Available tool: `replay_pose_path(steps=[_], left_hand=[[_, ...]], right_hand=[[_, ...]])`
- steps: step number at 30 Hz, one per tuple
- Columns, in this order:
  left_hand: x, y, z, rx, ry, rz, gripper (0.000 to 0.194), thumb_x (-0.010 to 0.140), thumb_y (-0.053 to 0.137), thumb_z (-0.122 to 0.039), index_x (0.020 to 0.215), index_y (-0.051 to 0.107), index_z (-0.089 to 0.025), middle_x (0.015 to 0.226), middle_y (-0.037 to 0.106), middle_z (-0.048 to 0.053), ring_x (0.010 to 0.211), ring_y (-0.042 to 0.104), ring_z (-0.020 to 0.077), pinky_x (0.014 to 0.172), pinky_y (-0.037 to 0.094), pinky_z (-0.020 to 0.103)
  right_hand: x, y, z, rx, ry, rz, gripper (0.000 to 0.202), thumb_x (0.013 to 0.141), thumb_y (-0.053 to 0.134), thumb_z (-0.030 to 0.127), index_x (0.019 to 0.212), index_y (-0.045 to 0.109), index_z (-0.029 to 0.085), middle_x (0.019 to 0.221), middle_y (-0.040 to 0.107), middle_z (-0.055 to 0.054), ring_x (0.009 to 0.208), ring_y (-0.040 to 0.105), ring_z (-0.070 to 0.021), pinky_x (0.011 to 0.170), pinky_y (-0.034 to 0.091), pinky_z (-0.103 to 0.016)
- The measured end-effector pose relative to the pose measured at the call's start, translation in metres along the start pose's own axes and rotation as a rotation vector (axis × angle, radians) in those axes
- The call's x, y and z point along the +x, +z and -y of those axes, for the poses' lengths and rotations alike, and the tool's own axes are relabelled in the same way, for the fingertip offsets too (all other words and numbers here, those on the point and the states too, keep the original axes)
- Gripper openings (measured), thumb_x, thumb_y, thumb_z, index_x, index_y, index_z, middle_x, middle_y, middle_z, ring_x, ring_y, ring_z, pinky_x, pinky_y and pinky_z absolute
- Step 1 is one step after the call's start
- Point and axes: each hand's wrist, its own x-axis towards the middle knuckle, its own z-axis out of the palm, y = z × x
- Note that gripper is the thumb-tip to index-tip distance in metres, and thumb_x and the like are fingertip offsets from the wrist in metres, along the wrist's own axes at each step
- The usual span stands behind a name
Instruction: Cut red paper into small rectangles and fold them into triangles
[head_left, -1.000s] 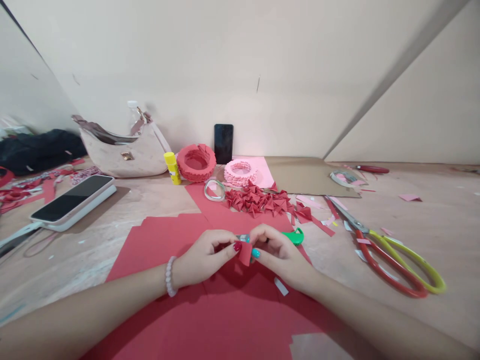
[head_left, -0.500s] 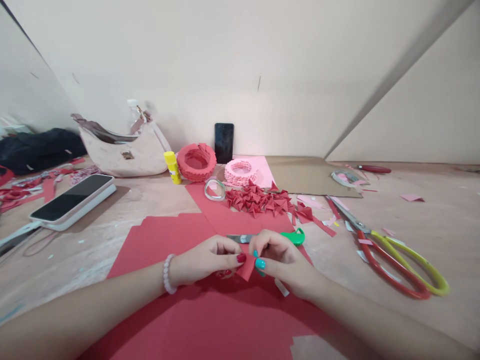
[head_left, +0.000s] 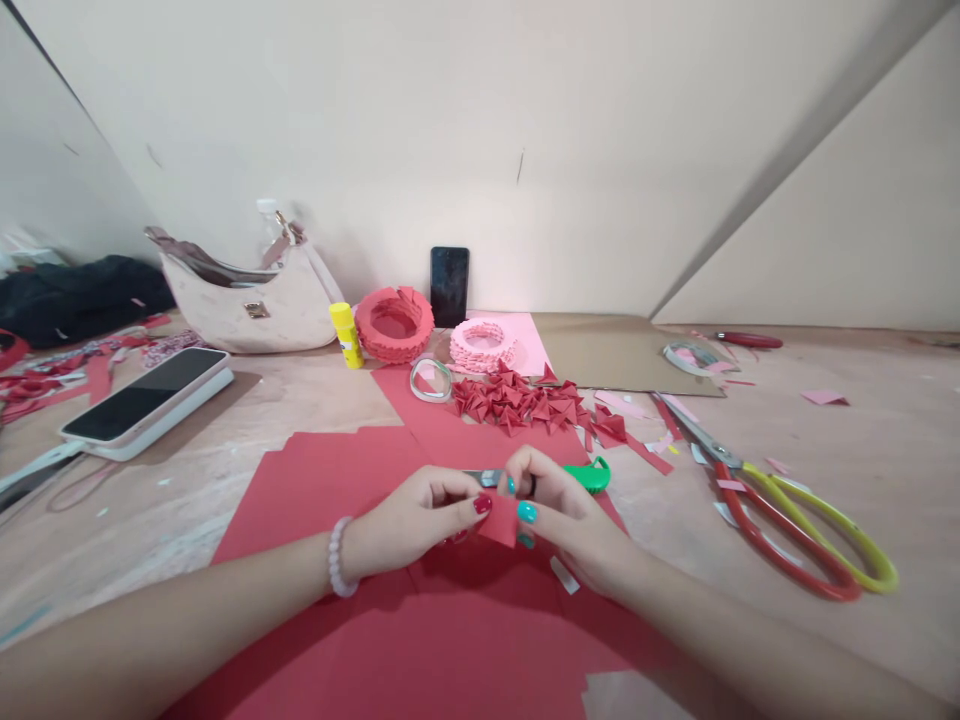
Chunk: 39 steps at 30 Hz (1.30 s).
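A small piece of red paper (head_left: 501, 522) is pinched between the thumb and fingers of my left hand (head_left: 420, 520). At its right edge, the curved fingers and thumb of my right hand (head_left: 562, 515) close on the same piece. Both hands are over large red paper sheets (head_left: 315, 500) spread on the table. Just behind my fingers lies a cutter knife (head_left: 589, 476) with a green handle, its blade partly hidden by my right hand. Beyond it is a heap of small folded red paper triangles (head_left: 521, 400).
Big scissors (head_left: 795, 520) with red and yellow handles lie at right. Behind the triangles sit a red paper ring (head_left: 395, 325), a pink paper ring (head_left: 482, 345), a glue stick (head_left: 346, 335) and a tape roll (head_left: 430, 380). A phone (head_left: 150, 395) and handbag (head_left: 247, 305) are at left.
The red paper piece has turned and shifted slightly right and up between my hands. My right fingers have spread a little, with the index raised and the thumb farther right.
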Motion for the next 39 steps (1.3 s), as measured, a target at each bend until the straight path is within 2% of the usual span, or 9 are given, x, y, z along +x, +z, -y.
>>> replay_pose_path(steps=[4, 7, 13, 17, 22, 25, 28, 33, 39], left_hand=[[0.000, 0.001, 0.001, 0.165, 0.138, -0.124, 0.035, 0.083, 0.042, -0.037, 0.056, 0.040, -0.014, 0.055, 0.031, -0.005, 0.052, 0.028, 0.0067, 0.048, 0.026, 0.019], [-0.002, 0.001, 0.000, 0.269, 0.190, -0.150, 0.033, 0.085, 0.040, -0.033, 0.058, 0.040, -0.014, 0.056, 0.031, -0.004, 0.054, 0.028, 0.0074, 0.050, 0.027, 0.019], [-0.005, 0.003, -0.002, 0.449, 0.224, -0.158, 0.032, 0.086, 0.037, -0.029, 0.059, 0.045, -0.013, 0.057, 0.037, -0.003, 0.054, 0.034, 0.0083, 0.054, 0.031, 0.019], [-0.005, 0.004, -0.002, 0.513, 0.225, -0.189, 0.031, 0.085, 0.037, -0.028, 0.060, 0.047, -0.013, 0.057, 0.040, -0.002, 0.054, 0.036, 0.0085, 0.053, 0.032, 0.019], [-0.005, 0.006, -0.002, 0.576, 0.217, -0.270, 0.031, 0.084, 0.037, -0.027, 0.056, 0.042, -0.014, 0.054, 0.038, -0.003, 0.051, 0.034, 0.0080, 0.051, 0.031, 0.019], [-0.006, 0.007, -0.003, 0.596, 0.215, -0.295, 0.033, 0.084, 0.038, -0.026, 0.054, 0.042, -0.014, 0.051, 0.039, -0.003, 0.049, 0.035, 0.0077, 0.050, 0.030, 0.019], [-0.007, 0.008, -0.005, 0.596, 0.216, -0.289, 0.033, 0.084, 0.038, -0.024, 0.053, 0.044, -0.014, 0.049, 0.044, -0.002, 0.047, 0.039, 0.0073, 0.050, 0.031, 0.018], [-0.009, 0.009, -0.007, 0.608, 0.246, -0.266, 0.032, 0.083, 0.039, -0.020, 0.053, 0.048, -0.014, 0.050, 0.048, -0.002, 0.047, 0.042, 0.0068, 0.051, 0.033, 0.017], [-0.010, 0.010, -0.008, 0.582, 0.240, -0.269, 0.033, 0.084, 0.039, -0.020, 0.053, 0.050, -0.013, 0.049, 0.051, -0.002, 0.047, 0.046, 0.0070, 0.051, 0.035, 0.017]], right_hand=[[0.001, 0.002, 0.003, -0.110, 0.080, -0.009, 0.018, 0.079, 0.053, 0.032, 0.070, 0.044, 0.019, 0.055, 0.042, 0.007, 0.047, 0.036, -0.0060, 0.047, 0.030, -0.018], [0.003, 0.000, 0.000, -0.089, 0.040, -0.077, 0.020, 0.078, 0.054, 0.030, 0.067, 0.044, 0.018, 0.056, 0.043, 0.006, 0.050, 0.039, -0.0062, 0.050, 0.031, -0.019], [0.006, -0.003, -0.004, -0.086, 0.046, -0.109, 0.014, 0.079, 0.053, 0.031, 0.074, 0.048, 0.018, 0.061, 0.045, 0.005, 0.054, 0.042, -0.0080, 0.055, 0.035, -0.021], [0.006, -0.001, -0.001, -0.187, -0.001, -0.161, 0.020, 0.076, 0.056, 0.033, 0.066, 0.047, 0.018, 0.059, 0.044, 0.004, 0.055, 0.042, -0.0088, 0.055, 0.035, -0.022], [0.006, 0.000, -0.001, -0.287, -0.042, -0.228, 0.018, 0.076, 0.054, 0.035, 0.068, 0.050, 0.018, 0.060, 0.046, 0.003, 0.055, 0.043, -0.0096, 0.054, 0.038, -0.022], [0.005, 0.001, -0.003, -0.301, -0.051, -0.206, 0.016, 0.075, 0.055, 0.034, 0.073, 0.052, 0.019, 0.065, 0.049, 0.002, 0.058, 0.046, -0.0104, 0.057, 0.040, -0.023], [0.003, 0.001, -0.005, -0.310, -0.039, -0.169, 0.015, 0.076, 0.054, 0.033, 0.075, 0.053, 0.018, 0.070, 0.053, 0.000, 0.064, 0.049, -0.0117, 0.061, 0.041, -0.024], [0.003, 0.002, -0.006, -0.330, -0.058, -0.227, 0.018, 0.077, 0.054, 0.034, 0.069, 0.053, 0.018, 0.063, 0.050, 0.001, 0.060, 0.046, -0.0111, 0.058, 0.040, -0.023], [0.001, 0.004, -0.007, -0.393, -0.085, -0.210, 0.016, 0.079, 0.051, 0.034, 0.076, 0.051, 0.019, 0.067, 0.050, 0.001, 0.062, 0.047, -0.0115, 0.059, 0.040, -0.024]])
